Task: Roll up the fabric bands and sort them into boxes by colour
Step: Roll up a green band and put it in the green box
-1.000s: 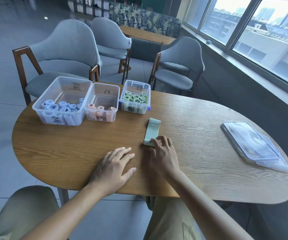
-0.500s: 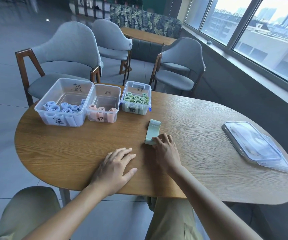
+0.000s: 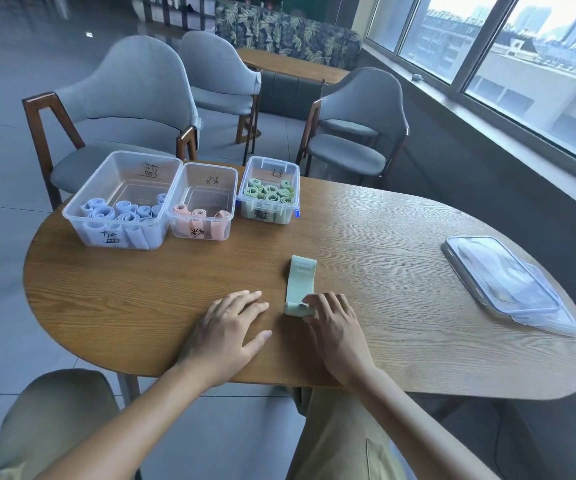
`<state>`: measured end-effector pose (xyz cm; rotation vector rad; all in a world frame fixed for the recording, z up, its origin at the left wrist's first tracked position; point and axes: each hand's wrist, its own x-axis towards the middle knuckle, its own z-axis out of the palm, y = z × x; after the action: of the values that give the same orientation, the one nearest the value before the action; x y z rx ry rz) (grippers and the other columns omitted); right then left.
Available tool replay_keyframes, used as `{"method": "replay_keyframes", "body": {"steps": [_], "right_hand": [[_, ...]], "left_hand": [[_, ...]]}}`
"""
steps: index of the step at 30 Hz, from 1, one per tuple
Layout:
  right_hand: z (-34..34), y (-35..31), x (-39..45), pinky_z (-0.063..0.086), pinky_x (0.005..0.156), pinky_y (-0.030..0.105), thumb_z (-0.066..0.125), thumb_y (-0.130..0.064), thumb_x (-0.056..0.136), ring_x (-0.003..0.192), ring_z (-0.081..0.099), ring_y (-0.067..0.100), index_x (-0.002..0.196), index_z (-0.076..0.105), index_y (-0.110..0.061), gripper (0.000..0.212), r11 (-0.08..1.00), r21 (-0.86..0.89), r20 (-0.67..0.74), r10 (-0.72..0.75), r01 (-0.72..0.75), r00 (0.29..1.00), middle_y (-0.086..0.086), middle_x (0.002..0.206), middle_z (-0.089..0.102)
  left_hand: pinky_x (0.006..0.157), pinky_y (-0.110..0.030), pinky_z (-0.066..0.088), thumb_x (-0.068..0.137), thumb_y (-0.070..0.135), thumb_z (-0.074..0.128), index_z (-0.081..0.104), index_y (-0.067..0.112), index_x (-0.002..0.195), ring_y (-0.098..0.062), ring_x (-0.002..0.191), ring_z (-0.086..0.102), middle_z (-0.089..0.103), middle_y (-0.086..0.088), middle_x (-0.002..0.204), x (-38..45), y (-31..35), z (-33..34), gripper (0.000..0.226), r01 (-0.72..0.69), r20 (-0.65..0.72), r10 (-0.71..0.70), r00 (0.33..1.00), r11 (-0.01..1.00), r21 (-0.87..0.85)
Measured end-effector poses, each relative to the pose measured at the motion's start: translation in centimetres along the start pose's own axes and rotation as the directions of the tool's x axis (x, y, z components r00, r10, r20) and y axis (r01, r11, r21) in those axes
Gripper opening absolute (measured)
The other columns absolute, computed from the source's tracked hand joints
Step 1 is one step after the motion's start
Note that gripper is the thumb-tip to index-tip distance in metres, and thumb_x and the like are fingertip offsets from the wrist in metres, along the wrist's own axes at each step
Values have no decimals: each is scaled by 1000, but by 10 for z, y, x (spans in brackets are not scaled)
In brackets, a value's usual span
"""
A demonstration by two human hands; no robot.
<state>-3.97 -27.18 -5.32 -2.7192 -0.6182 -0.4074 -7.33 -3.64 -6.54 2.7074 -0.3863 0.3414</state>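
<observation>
Oak-grained oval table (image 3: 400, 271) fills mid-frame; at centre a soft green band (image 3: 301, 284) (near end curled) lies flat, the right hand (image 3: 335, 325) pinching its roll, the left hand (image 3: 227, 329) resting flat, fingers spread.

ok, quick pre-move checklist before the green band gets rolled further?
1. Right hand on the rolled near end of the green band: ok, fingertips rest on the roll.
2. Rest of the band flat and straight on the table: ok.
3. Left hand clear of the band: ok, it lies flat on the table beside it, not touching.
4. Green box open: ok, no lid, green rolls inside.
5. Room in the green box for one more roll: cannot tell, it looks nearly full.
6. Path from band to box free: ok, bare wood between them.
</observation>
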Motion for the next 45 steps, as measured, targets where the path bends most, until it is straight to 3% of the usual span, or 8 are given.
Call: {"method": "replay_keyframes", "body": {"steps": [14, 28, 41, 45], "right_hand": [[-20, -13, -26, 48, 82, 35, 53, -26, 97, 96, 50, 19, 111, 54, -24, 14, 999, 10, 28, -46, 45, 999, -9, 101, 54], [-19, -20, -28, 48, 93, 36, 53, -25, 97, 112, 49, 21, 133, 52, -21, 36, 1000, 14, 11, 23, -23, 1000, -5, 124, 53], [-17, -25, -22, 45, 99, 35, 52, -28, 98, 122, 45, 19, 131, 52, -26, 32, 997, 41, 15, 64, -65, 998, -6, 137, 49], [-15, -29, -17, 48, 95, 38, 54, -26, 96, 119, 43, 22, 131, 53, -24, 34, 995, 37, -7, 98, -98, 995, 0, 132, 46]], "left_hand": [[113, -34, 32, 92, 61, 39, 59, 30, 134, -12, 138, 40, 49, 11, 146, 0, -1, 2, 56, 1, 7, -1, 1000, 1000, -5], [112, -34, 34, 92, 61, 39, 59, 29, 133, -13, 138, 41, 50, 10, 146, 0, 0, 0, 56, 1, 9, -1, 1000, 1000, -10], [112, -33, 33, 92, 61, 38, 58, 29, 135, -12, 139, 40, 49, 10, 147, 0, 1, 0, 56, 2, 18, -2, 1000, 1000, -7], [113, -33, 32, 92, 62, 36, 58, 30, 135, -12, 139, 39, 48, 10, 147, 0, 1, -1, 58, 3, 19, -3, 1000, 1000, -11]]}}
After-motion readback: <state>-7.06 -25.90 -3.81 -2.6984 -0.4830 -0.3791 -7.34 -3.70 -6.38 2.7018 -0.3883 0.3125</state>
